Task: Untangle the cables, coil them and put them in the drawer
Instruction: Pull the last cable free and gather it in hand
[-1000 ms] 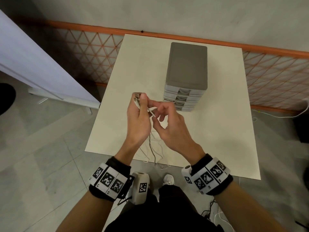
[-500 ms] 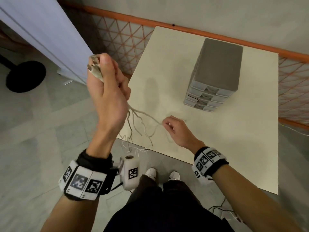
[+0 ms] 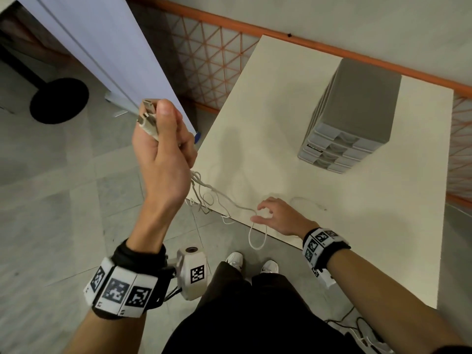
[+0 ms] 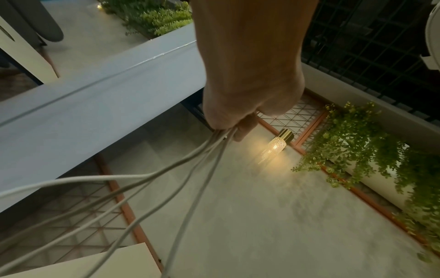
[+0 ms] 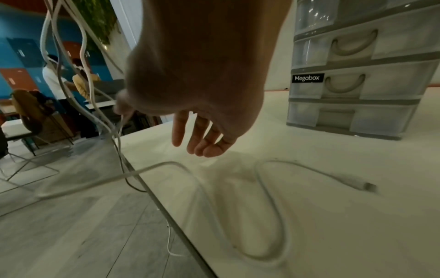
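My left hand (image 3: 163, 141) is raised left of the table and grips a bundle of white cables (image 3: 204, 192) just below their plugs (image 3: 148, 118). Several strands fan out under the fist (image 4: 250, 84) as cables (image 4: 166, 169). One strand runs to my right hand (image 3: 257, 213), low at the table's front edge, where thumb and forefinger pinch it (image 5: 121, 116); the other fingers (image 5: 202, 139) hang straight. A loose cable end with its plug (image 5: 368, 186) lies on the cream table (image 3: 281, 98). The grey drawer unit (image 3: 357, 103) stands further back with all drawers closed.
A white panel (image 3: 102, 47) and a black round base (image 3: 58, 100) stand left of the table. An orange lattice fence (image 3: 212, 54) runs behind it. More cables (image 3: 357, 333) lie on the floor at my right. People (image 5: 54, 79) work in the background.
My hands, together in front of the drawer unit a second ago, have parted. The left hand rose to the left with the plugs; the right slid along a cable down to the table edge.
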Demonstrator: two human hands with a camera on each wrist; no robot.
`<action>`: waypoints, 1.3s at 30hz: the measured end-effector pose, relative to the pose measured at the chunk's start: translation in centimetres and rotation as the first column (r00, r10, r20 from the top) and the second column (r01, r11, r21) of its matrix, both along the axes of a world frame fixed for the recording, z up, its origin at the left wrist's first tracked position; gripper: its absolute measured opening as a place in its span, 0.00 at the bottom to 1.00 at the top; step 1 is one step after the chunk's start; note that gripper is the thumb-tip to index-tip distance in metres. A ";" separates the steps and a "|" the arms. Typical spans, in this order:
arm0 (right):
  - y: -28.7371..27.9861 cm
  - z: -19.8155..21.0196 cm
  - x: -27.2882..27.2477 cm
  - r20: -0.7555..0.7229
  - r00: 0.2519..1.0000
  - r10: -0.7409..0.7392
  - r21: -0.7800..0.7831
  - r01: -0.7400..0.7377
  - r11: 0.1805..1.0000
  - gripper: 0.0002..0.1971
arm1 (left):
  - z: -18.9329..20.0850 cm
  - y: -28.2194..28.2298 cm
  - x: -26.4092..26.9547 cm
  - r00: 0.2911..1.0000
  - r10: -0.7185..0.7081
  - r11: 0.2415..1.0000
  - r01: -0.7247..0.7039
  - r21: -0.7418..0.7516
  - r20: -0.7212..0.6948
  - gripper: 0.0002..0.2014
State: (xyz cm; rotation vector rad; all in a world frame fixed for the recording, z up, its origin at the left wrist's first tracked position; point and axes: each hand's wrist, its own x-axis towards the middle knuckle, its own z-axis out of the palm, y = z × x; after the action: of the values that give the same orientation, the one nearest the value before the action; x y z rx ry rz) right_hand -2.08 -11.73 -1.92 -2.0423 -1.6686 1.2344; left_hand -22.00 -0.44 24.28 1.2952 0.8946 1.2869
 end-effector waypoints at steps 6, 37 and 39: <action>-1.4 -0.1 0.5 0.062 0.991 0.117 -0.050 -0.114 0.992 0.43 | -0.8 -0.2 -0.7 1.000 0.022 0.999 -0.023 -0.036 -0.012 0.17; 7.9 14.8 -15.5 -0.452 0.887 0.093 0.249 0.025 0.968 0.15 | 1.1 -2.3 -9.8 0.960 0.202 0.977 -0.184 0.106 -0.194 0.15; 7.5 12.9 -16.0 -0.434 0.897 0.084 0.207 0.009 0.978 0.15 | 0.9 -2.7 -10.8 0.951 0.237 0.970 -0.220 0.104 -0.197 0.15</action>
State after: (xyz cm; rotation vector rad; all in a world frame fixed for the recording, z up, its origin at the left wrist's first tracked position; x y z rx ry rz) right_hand -18.08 -4.18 11.00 -1.4757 -1.5433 1.3498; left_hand -32.84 -3.12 25.19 1.4417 1.1789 1.3949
